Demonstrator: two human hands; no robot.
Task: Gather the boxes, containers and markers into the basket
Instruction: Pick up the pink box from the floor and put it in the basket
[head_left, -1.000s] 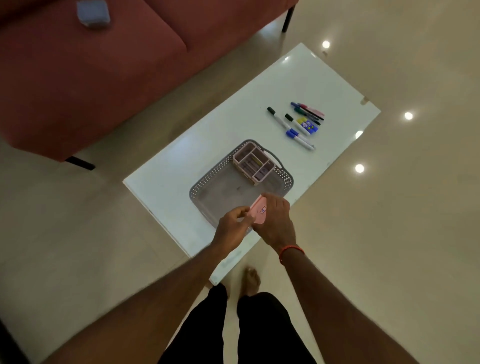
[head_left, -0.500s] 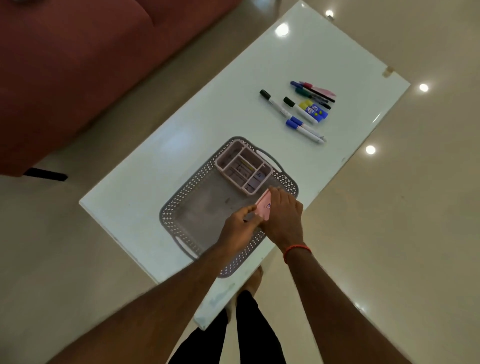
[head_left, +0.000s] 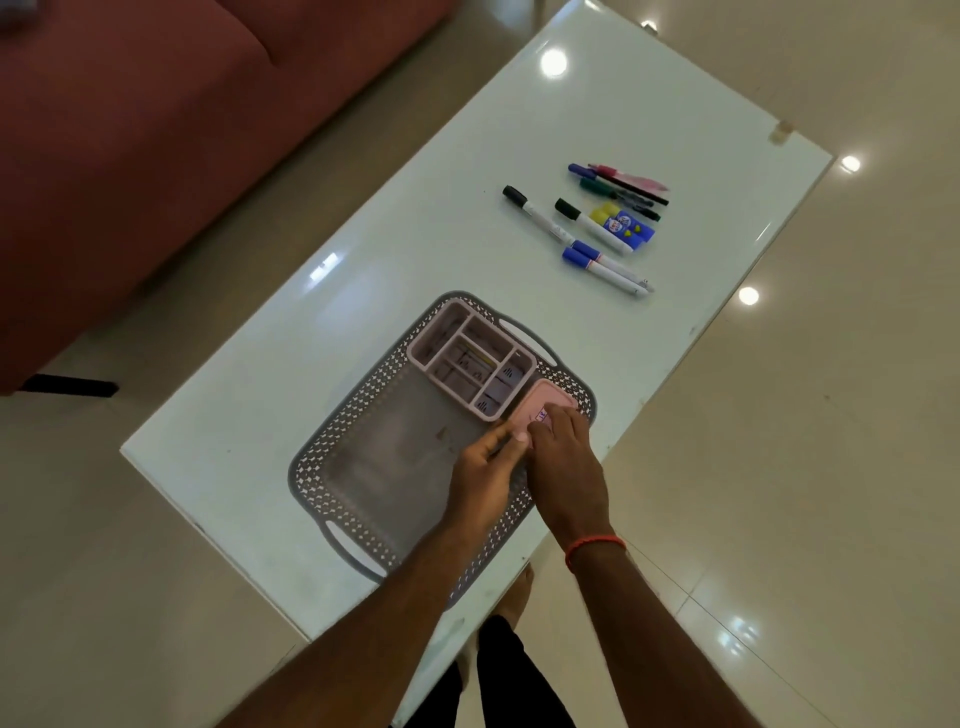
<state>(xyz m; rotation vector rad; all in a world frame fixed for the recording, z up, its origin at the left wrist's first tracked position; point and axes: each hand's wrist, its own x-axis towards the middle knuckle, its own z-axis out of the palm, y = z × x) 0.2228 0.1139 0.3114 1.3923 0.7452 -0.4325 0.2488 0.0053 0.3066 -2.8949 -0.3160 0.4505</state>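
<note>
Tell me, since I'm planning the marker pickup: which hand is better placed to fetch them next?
Right, probably. The markers lie beyond the basket toward the right hand side. The left hand would have to cross over it. Both now rest on the pink box.

Both forearms are bare, with no sleeves in view. A thin orange-red thread band (head_left: 595, 546) circles the wrist of the right hand (head_left: 566, 467); the left hand (head_left: 480, 478) wears nothing. Dark black trousers (head_left: 498, 680) cover the legs below, and one bare foot (head_left: 519, 590) shows on the floor.
</note>
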